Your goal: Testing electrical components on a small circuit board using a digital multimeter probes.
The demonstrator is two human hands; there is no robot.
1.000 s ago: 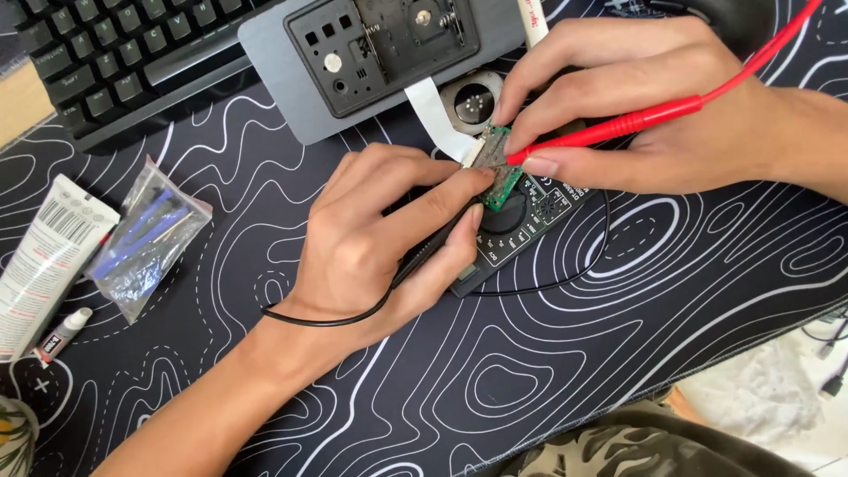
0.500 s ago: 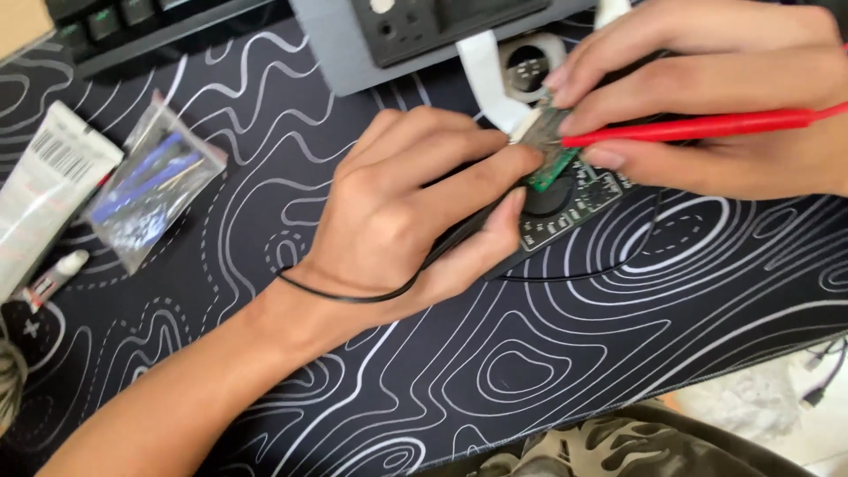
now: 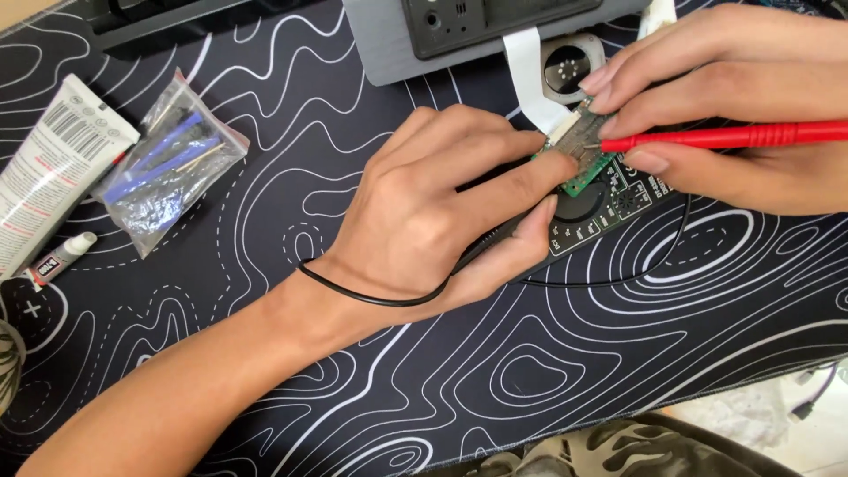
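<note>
Head view: your left hand [image 3: 424, 212] pins the small green circuit board [image 3: 580, 159] on the black meter [image 3: 592, 212] upon the desk [image 3: 618, 371], while your right hand [image 3: 707, 106] grips the red probe [image 3: 733, 135], tip touching the board. Any slip of the probe tip could bridge neighbouring contacts; pressing hard may shift the board or strain the white ribbon cable [image 3: 530, 75].

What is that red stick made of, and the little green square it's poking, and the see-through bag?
The red probe looks like smooth, slightly glossy plastic, with a thin metal-looking tip. The small green circuit board looks like stiff board with a green coating and shiny metal contacts; its core cannot be told. The clear bag looks like thin soft plastic: it crinkles, shines, and shows the blue tools inside.
</note>
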